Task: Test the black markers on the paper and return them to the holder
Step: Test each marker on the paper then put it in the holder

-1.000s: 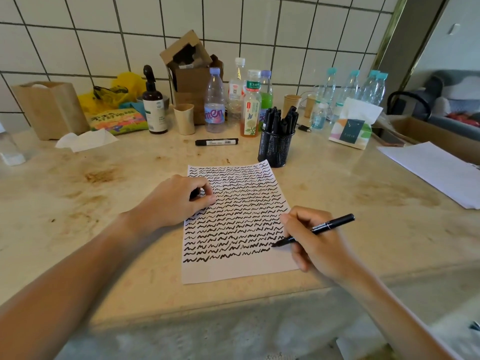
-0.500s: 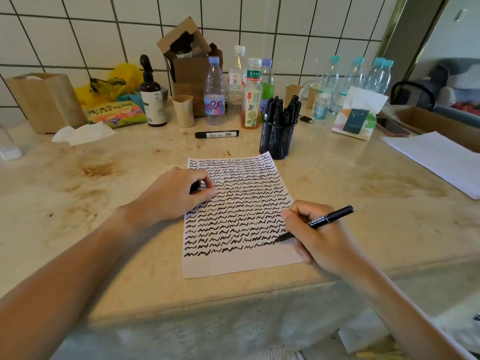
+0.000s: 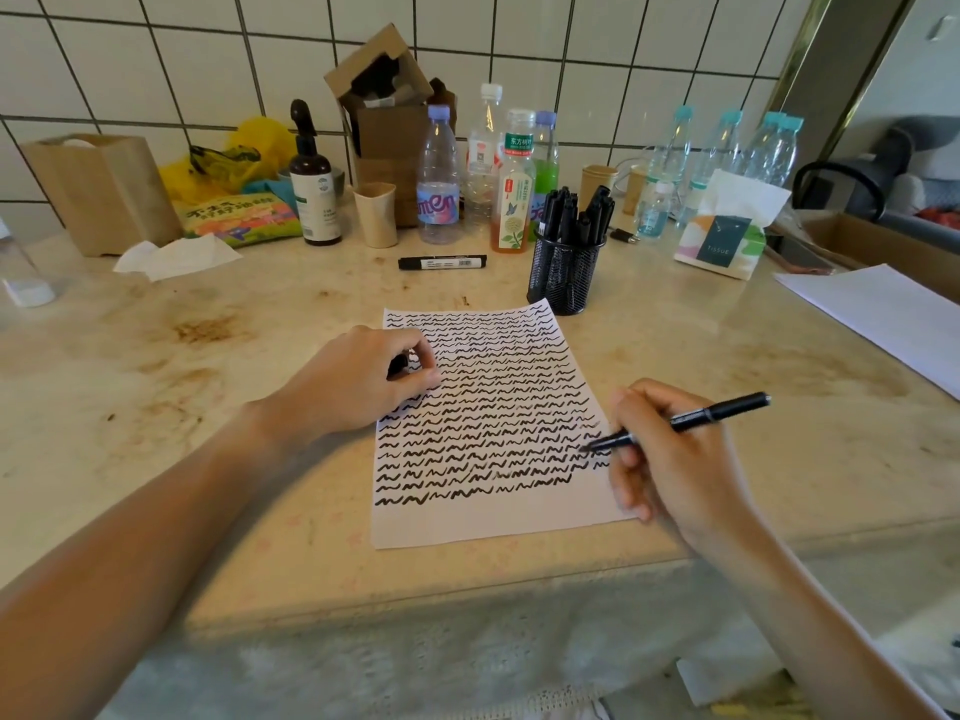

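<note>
We are looking down at a stained beige tabletop (image 3: 675,356) that is running up to a wall of white tiles (image 3: 623,54), with the paper (image 3: 483,428) lying near its front edge and wavy black lines covering most of the sheet.

Our right hand (image 3: 680,459) is working at the paper's right edge, its grip closed around a black pen (image 3: 691,420): thumb and fingers are pinching the barrel, the tip is touching the paper at the end of one wavy row, and the back end is pointing up and away to the right of the grip.

Our left hand (image 3: 358,381) is resting on the left side of the paper, its fingers curled around a small black piece (image 3: 399,365) that is peeping out between thumb and forefinger; we cannot tell for certain what it is.

Beyond the right grip, just past the paper's far right corner, the mesh holder (image 3: 565,278) is standing upright, packed with black markers (image 3: 574,215). Beyond the left grip, well apart from the paper, a thicker marker with a white label (image 3: 442,262) is lying on its side. Behind it, a row of bottles (image 3: 439,179), a paper cup (image 3: 375,214) and a cardboard box (image 3: 387,122) are lining the wall. Far off to the right of the right grip, a tissue pack (image 3: 727,231) and another white sheet (image 3: 883,314) are sitting.
</note>
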